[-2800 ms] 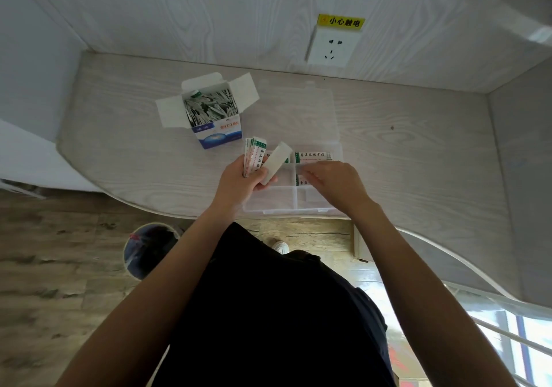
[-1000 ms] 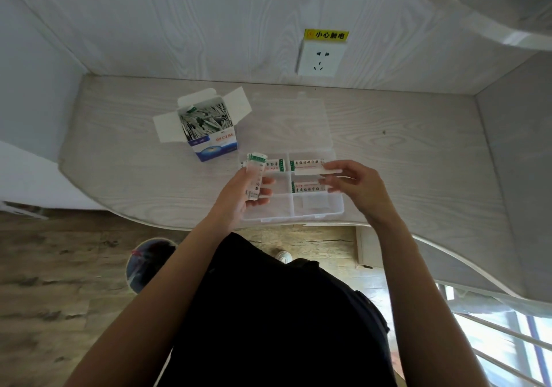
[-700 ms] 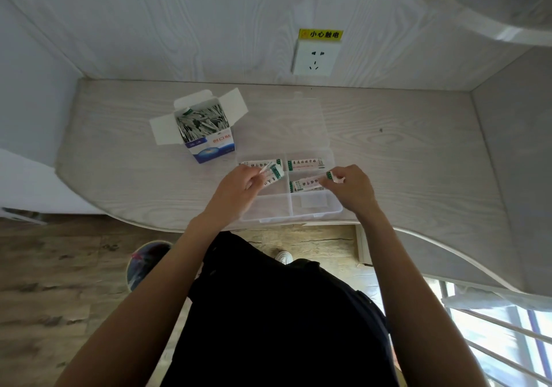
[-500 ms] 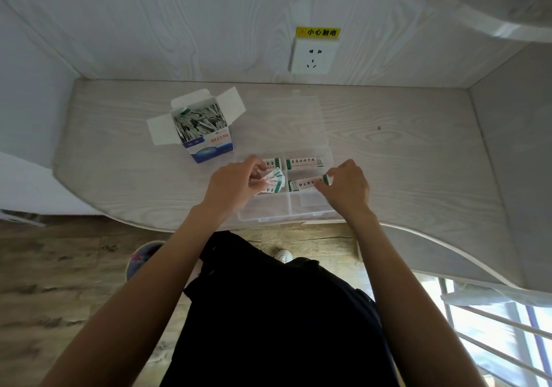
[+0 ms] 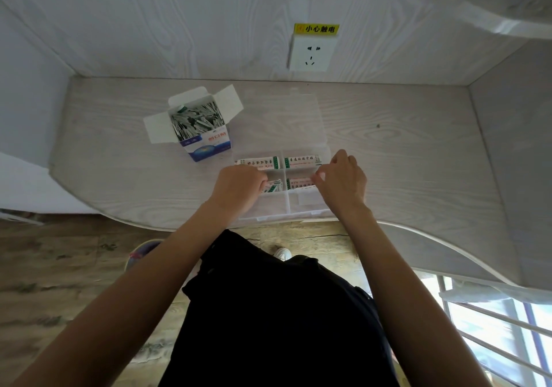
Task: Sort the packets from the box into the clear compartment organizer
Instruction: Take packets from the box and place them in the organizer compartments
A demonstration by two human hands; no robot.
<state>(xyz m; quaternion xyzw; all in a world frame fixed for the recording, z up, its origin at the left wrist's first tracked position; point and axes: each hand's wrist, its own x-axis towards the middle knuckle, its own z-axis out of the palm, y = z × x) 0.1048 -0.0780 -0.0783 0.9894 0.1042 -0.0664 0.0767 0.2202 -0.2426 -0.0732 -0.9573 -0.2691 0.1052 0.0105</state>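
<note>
box [image 5: 206, 135] left, desk [image 5: 403, 159] right bare

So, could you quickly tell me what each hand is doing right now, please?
Left hand: fingers curled round packets in the organizer's middle-left compartment.
Right hand: pinching a packet end at the middle-right compartment.

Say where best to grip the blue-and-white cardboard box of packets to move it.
Take the blue-and-white cardboard box by its two side walls, low on the body, coming from above and from the person's side. It stands upright on the pale wooden desk with four flaps splayed open and loose packets filling it, so the flaps and top give no firm grip.
</note>
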